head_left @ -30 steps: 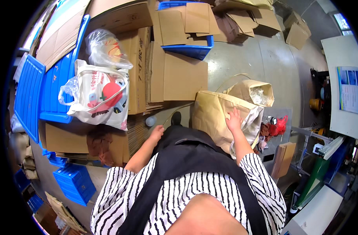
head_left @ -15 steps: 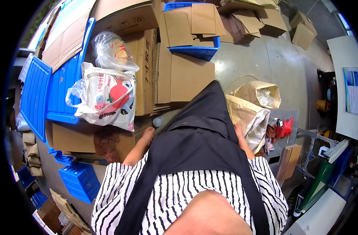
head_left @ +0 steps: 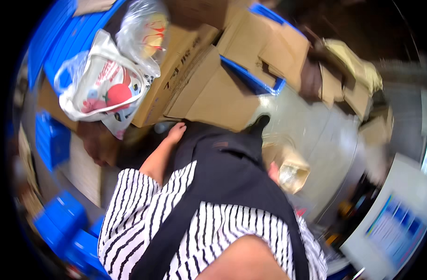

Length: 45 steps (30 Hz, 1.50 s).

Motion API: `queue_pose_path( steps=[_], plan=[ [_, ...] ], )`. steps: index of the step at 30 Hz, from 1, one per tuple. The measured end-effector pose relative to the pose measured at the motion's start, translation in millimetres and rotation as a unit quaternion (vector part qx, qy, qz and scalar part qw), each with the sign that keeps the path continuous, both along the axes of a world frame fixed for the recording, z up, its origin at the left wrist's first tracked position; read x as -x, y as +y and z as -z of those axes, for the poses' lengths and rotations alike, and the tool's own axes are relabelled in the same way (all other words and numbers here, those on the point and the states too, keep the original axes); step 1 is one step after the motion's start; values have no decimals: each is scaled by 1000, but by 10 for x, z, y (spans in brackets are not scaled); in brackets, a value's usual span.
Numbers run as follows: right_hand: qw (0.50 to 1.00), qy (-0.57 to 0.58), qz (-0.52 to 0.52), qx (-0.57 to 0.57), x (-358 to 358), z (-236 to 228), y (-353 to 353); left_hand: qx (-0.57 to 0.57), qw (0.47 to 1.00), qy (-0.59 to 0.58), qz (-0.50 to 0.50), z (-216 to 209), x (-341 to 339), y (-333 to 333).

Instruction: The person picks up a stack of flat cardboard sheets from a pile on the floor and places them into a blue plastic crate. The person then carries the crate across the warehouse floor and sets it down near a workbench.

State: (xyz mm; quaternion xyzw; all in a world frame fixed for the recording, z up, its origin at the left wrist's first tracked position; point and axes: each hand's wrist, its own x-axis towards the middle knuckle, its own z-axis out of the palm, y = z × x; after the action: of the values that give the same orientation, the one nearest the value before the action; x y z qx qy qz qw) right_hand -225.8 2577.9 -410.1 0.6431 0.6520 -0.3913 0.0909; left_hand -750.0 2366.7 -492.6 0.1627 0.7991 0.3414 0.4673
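the picture is blurred, so only the big shapes are sure. the left hand (head_left: 176, 133) hangs beside the black apron (head_left: 223, 172) with its fingers loose and apart, and it holds nothing; it is near the edge of the flattened cardboard boxes (head_left: 209, 93). the right hand (head_left: 273, 171) is mostly hidden behind the apron; it touches the top of a brown paper sack (head_left: 293, 175) that stands on the grey floor (head_left: 311, 135), but i cannot tell if the fingers are closed on it. a white plastic bag (head_left: 101, 93) lies untouched on the cardboard, well apart from both hands. in my judgement the sack is only reached, not lifted
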Motion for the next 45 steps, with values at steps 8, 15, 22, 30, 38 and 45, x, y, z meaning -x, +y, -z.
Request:
queue_pose_path(
  steps=[8,15,22,30,38,45],
  plan=[
    [962,66,-228,134,730,-432,1749,203,966,36,-159,-348,-1198,333],
    [929,-147,-315,130,580,551,1379,214,975,59,-26,430,-697,1063],
    [884,-318,-330,94,1266,605,1136,148,764,-255,-574,1646,31,1176],
    [886,-309,-335,81,1245,537,1082,162,732,-124,-650,2176,-395,732],
    [877,-331,-315,148,1339,559,1134,9,962,-6,-272,894,-997,619],
    [960,131,-175,173,2810,797,1347,-34,957,238,-161,-524,-988,832]
  ],
)
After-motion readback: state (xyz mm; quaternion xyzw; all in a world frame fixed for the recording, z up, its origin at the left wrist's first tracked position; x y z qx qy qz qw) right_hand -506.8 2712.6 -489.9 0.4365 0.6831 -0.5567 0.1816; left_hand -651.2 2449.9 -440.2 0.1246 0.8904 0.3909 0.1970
